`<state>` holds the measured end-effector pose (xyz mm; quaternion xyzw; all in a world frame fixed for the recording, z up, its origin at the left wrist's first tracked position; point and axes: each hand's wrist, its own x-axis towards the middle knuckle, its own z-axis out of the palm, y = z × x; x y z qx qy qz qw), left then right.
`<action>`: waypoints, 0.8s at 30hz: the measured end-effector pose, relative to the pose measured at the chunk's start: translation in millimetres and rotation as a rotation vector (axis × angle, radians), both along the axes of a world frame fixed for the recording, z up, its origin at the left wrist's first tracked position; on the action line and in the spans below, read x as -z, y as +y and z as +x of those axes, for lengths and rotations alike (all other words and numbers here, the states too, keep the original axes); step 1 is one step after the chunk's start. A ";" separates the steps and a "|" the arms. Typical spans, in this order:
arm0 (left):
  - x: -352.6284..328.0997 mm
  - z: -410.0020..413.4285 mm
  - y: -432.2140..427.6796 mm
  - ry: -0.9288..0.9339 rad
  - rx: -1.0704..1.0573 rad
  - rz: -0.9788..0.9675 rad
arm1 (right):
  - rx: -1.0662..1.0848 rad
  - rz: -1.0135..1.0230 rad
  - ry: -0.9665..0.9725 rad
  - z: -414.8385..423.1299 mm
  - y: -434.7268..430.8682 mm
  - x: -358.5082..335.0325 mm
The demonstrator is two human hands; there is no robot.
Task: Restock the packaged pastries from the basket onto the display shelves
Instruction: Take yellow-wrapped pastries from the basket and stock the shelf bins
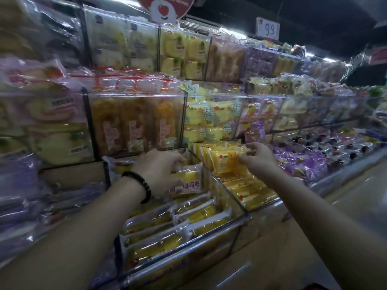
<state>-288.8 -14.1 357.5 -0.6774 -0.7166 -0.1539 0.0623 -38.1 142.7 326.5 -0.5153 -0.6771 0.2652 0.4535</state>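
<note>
Both arms reach into the lowest tier of the display shelves [188, 251]. The left grip [159, 170] (a bare hand, with a dark bead bracelet [140, 185] at the wrist) is curled around a clear-wrapped yellow pastry [189, 182], fingers over its top edge and the pack held tilted, label towards me. That pack sits just above the rows of similar pastries [178, 223] lying flat in the front bin, behind the metal rail.

The right grip [259, 158] pinches the near end of an orange-yellow pack [225, 162] between thumb and fingertips. This pack rests on top of a stack of the same kind in the next compartment to the right. A clear divider [227, 192] stands between the two bins, and the two hands are near each other on either side of it.

Beyond the right hand lies a spread of purple-wrapped packs [303, 164]. Above, more clear-fronted bins hold orange, yellow and pale packages — too blurred to read. A price tag [267, 28] reading 99 hangs near the top, beside a red round sign [165, 7].
</note>
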 end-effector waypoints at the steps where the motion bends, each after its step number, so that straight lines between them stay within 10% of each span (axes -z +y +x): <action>1: 3.0 2.5 0.4 0.072 -0.024 -0.004 | 0.024 0.010 -0.027 1.5 -4.2 -1.5; 24: -31.0 42.9 -42.7 -0.125 0.156 0.091 | -0.270 0.149 -0.159 80.1 -130.8 -5.2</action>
